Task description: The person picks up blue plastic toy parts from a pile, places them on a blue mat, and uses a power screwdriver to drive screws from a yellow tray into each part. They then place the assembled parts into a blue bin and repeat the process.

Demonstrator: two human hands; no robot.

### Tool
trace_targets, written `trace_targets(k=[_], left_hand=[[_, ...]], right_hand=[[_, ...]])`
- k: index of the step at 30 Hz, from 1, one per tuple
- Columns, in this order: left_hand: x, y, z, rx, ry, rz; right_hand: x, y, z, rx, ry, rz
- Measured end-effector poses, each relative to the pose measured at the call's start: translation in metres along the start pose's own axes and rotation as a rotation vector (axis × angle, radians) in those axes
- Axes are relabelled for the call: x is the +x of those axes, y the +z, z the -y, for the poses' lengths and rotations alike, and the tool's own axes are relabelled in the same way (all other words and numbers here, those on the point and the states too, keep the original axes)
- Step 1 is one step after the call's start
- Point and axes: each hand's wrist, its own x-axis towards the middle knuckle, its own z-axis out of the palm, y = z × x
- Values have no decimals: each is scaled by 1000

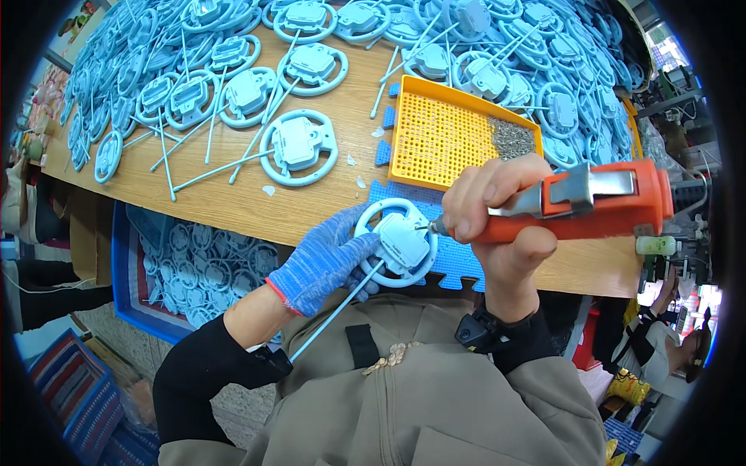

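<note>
In a blue knitted glove, my left hand (330, 256) grips the rim of a light blue plastic toy steering wheel (402, 242), whose thin rod slants down toward my left forearm. My bare right hand (505, 198) is wrapped round an orange power screwdriver (587, 206) with a metal clip along its top. The tool lies nearly level, its tip touching or almost touching the upper right of the wheel's center box. Beyond my right hand stands a yellow tray (443, 140) with a grid of holes, holding a heap of small screws (513, 140) at its right end.
Large piles of similar blue wheels (474, 74) cover the table's far side. One separate wheel (298, 147) lies on the wooden table (225, 194). Blue foam mat (458, 260) pieces sit under the tray. Lower left, a blue crate (128, 272) holds more wheels. Another person (668, 342) is at far right.
</note>
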Motion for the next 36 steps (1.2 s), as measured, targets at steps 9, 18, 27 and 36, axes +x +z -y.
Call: trace_targets(k=[9,18,27,36], left_hand=[[-11,-8,9,103,142,-33],[-117,-101,19,1554,-278,-324],[8,-66,-47,1570,804,-652],[38,-79,-44,1390,831,-605]], right_hand=[[17,-13,-6,-23,78,209],[37,-92,-13,30,-211,-231],[32,-95,-26,-69,-92,-269],[32,-95,-26,-66,-79,-262]])
